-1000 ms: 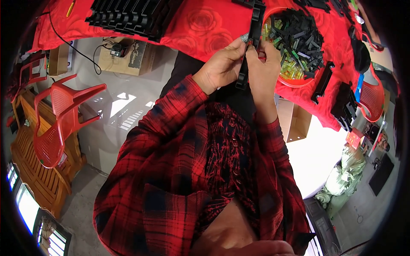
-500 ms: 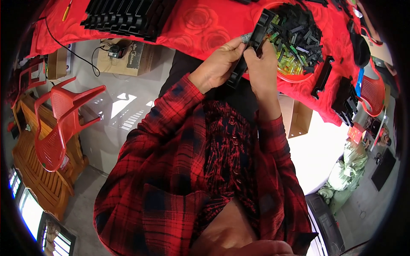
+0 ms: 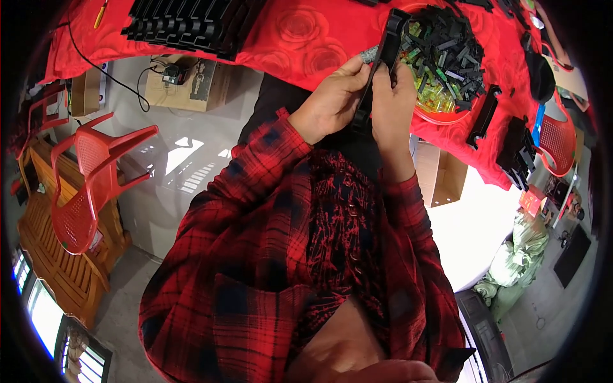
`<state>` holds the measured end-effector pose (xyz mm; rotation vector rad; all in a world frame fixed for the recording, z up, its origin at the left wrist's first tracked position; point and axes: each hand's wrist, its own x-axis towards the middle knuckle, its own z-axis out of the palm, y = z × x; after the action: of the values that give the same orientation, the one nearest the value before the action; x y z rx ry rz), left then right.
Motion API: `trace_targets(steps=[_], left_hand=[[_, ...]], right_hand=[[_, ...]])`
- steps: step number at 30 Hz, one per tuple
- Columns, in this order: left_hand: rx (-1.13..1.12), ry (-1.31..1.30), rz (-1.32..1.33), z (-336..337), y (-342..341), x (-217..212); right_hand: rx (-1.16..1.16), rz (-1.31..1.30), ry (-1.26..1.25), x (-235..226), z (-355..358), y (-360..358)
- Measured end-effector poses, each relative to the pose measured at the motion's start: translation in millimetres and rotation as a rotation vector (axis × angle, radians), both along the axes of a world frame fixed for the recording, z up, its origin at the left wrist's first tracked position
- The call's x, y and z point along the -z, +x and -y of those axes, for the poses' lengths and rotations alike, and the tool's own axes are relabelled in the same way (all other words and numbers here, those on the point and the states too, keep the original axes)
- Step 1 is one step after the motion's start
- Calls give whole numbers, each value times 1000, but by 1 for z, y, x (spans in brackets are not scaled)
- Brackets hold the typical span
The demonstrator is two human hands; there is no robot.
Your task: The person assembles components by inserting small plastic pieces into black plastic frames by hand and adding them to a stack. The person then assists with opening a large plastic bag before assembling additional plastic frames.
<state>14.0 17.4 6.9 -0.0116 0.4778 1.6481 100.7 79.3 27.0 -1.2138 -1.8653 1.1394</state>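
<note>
Over the near edge of the red-covered table, both my hands hold a long, narrow black plastic part (image 3: 389,46), tilted with its upper end away from me. My left hand (image 3: 332,102) grips it from the left, a grey wrap on one fingertip. From the other side my right hand (image 3: 393,108) closes on its middle, thumb and fingers pressed to it; its fingertips are partly hidden. Just right of the part, a round red basin (image 3: 440,117) holds many small black, green and yellow pieces (image 3: 450,48).
A row of similar black parts (image 3: 191,25) lies at the table's far left. More black parts (image 3: 516,150) lie right of the basin. Below the table stand a cardboard box (image 3: 191,89) and an open carton (image 3: 447,175). A red plastic chair (image 3: 92,179) stands at left.
The black part has turned about its length, so its hollow side shows less and its narrow edge faces up. Both hands stay around it, shifted only slightly.
</note>
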Motion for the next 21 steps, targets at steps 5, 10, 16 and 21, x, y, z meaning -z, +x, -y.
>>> trace_targets(steps=[5,10,16,21], left_hand=[[50,-37,-143,3,-5,-6],[107,-60,-257,7,-10,-5],[133,-71,-457,9,-8,1],[41,-119,-136,5,1,-7]], right_hand=[[-40,16,-98,-14,0,4],[-162,171,72,-17,-4,9],[-150,67,-116,-13,-6,11],[-149,24,-268,-15,-9,15]])
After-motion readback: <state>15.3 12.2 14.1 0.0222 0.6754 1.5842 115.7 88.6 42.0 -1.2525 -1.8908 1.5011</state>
